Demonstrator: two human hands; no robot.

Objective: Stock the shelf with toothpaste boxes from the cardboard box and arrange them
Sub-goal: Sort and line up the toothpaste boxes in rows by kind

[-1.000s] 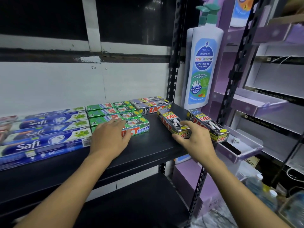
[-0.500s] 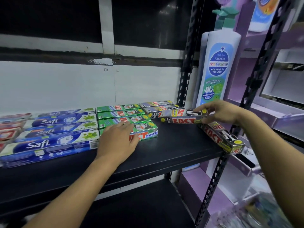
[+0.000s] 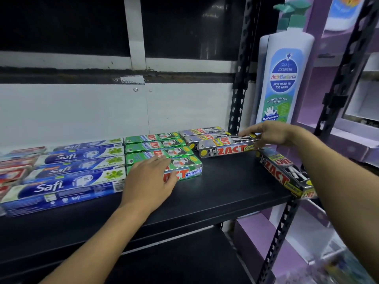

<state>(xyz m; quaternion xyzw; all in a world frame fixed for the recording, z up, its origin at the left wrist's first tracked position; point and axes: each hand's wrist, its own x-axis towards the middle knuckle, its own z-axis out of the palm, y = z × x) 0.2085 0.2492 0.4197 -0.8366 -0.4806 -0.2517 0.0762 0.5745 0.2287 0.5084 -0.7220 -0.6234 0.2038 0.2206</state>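
Note:
On the black shelf [image 3: 225,187] lie rows of toothpaste boxes. My right hand [image 3: 272,134] grips the right end of a silver Zact box [image 3: 223,147], set in front of two more silver Zact boxes [image 3: 202,133]. My left hand [image 3: 151,177] rests flat, fingers straight, on the front green Zact Whitening box [image 3: 188,168], which heads a row of green boxes [image 3: 155,141]. Another silver Zact box [image 3: 285,173] lies askew at the shelf's right edge. Blue Safi boxes [image 3: 67,177] fill the left side. The cardboard box is not in view.
Red boxes [image 3: 14,171] sit at the far left. A tall white pump bottle [image 3: 285,78] stands behind the black upright post [image 3: 240,95]. Purple display trays [image 3: 352,140] are on the right, with a lower black shelf [image 3: 184,261] beneath.
My right hand picked up one silver Zact box from the shelf's right side, turned it sideways and set it down in front of the silver row. My left hand stayed on the green box.

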